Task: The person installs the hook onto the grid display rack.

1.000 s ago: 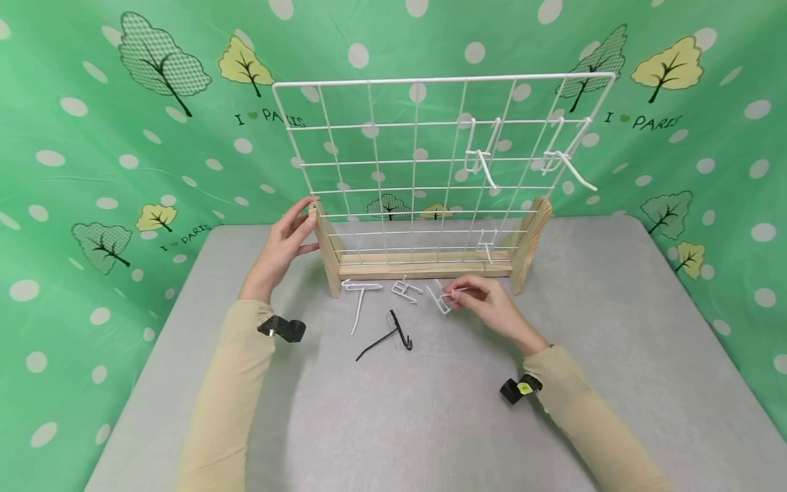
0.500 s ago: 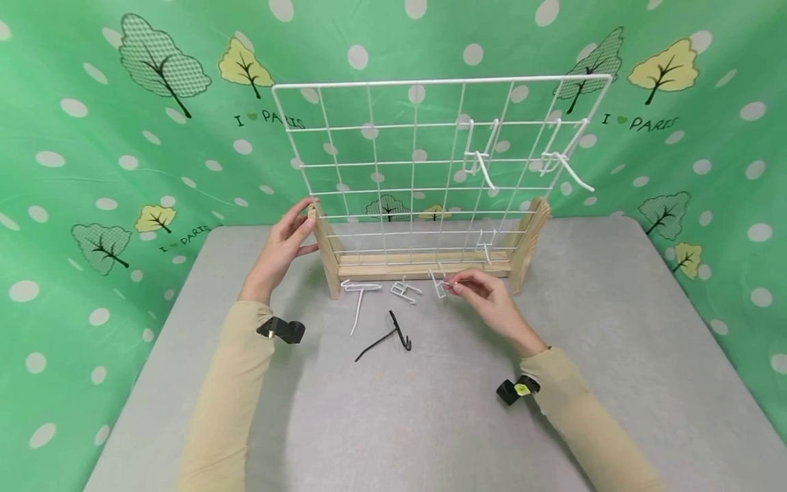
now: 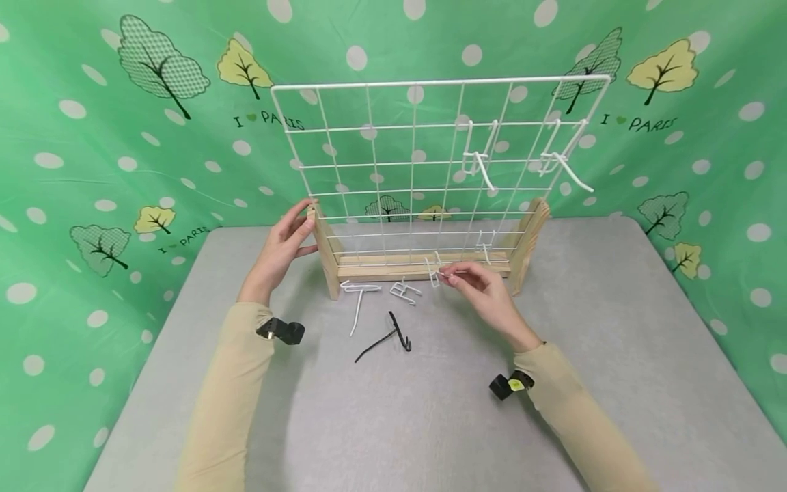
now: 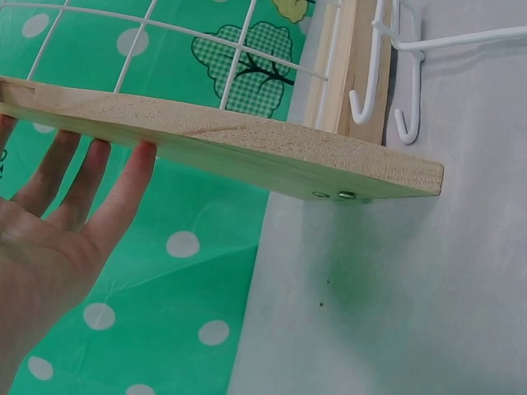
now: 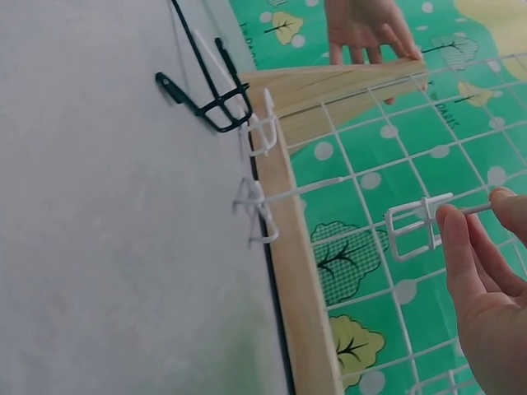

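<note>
A white wire grid rack (image 3: 393, 165) stands on wooden legs at the table's back. My left hand (image 3: 281, 244) holds its left wooden side panel (image 3: 324, 253); in the left wrist view several fingertips (image 4: 142, 156) touch the panel's outer face. My right hand (image 3: 482, 294) pinches a white wire hook (image 3: 433, 272) by its prong, in front of the grid's lower part. The right wrist view shows the hook's rectangular frame (image 5: 412, 228) pointing away from the fingers. Whether it touches the grid, I cannot tell.
Two white hooks (image 3: 478, 164) hang at the grid's upper right, and a smaller one (image 3: 486, 247) low on the right. Before the rack lie a long white hook (image 3: 359, 301), a short white hook (image 3: 406, 291) and a black hook (image 3: 393, 333). Green patterned cloth (image 3: 184, 164) surrounds the table.
My right hand has moved the pinched hook forward and slightly left, from above the table toward the rack's lower part. My left hand stays at the side panel.
</note>
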A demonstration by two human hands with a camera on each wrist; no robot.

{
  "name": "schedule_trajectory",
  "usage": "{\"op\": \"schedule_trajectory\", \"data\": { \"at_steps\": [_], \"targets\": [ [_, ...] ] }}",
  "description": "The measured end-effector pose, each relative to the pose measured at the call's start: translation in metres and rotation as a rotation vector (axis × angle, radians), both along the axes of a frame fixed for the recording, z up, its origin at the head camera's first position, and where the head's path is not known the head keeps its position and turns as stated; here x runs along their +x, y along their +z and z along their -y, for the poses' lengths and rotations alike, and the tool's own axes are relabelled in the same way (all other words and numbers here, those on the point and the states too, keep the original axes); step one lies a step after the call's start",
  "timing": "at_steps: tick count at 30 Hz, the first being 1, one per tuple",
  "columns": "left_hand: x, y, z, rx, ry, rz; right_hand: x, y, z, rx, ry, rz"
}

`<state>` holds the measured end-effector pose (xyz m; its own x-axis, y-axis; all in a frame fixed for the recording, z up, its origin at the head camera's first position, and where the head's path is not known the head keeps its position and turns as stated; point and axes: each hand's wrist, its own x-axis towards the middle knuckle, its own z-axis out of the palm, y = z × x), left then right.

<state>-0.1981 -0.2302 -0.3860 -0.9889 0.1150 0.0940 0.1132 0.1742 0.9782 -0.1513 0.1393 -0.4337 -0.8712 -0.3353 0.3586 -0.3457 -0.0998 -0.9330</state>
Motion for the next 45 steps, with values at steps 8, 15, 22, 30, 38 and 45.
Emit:
{"op": "schedule_trajectory", "data": {
  "at_steps": [8,15,22,30,38,45],
  "targets": [
    [0.001,0.000,0.000,0.000,-0.002,-0.001,-0.003,0.010,0.006,-0.005,-0.026,-0.007],
    [0.000,0.001,0.000,-0.007,-0.004,0.001,-0.007,0.015,0.010,-0.026,-0.044,0.013],
    [-0.001,0.000,0.000,-0.012,-0.007,-0.008,-0.013,0.019,0.012,-0.053,-0.048,-0.009],
    [0.000,0.000,0.000,-0.018,-0.007,-0.003,-0.019,0.023,0.016,-0.016,-0.070,-0.005],
    [0.001,-0.001,0.000,-0.027,0.000,0.000,-0.028,0.022,0.024,-0.022,-0.069,-0.011],
    [0.001,-0.001,0.000,-0.028,-0.005,-0.007,-0.031,0.020,0.029,0.025,-0.103,0.025]
  ]
}}
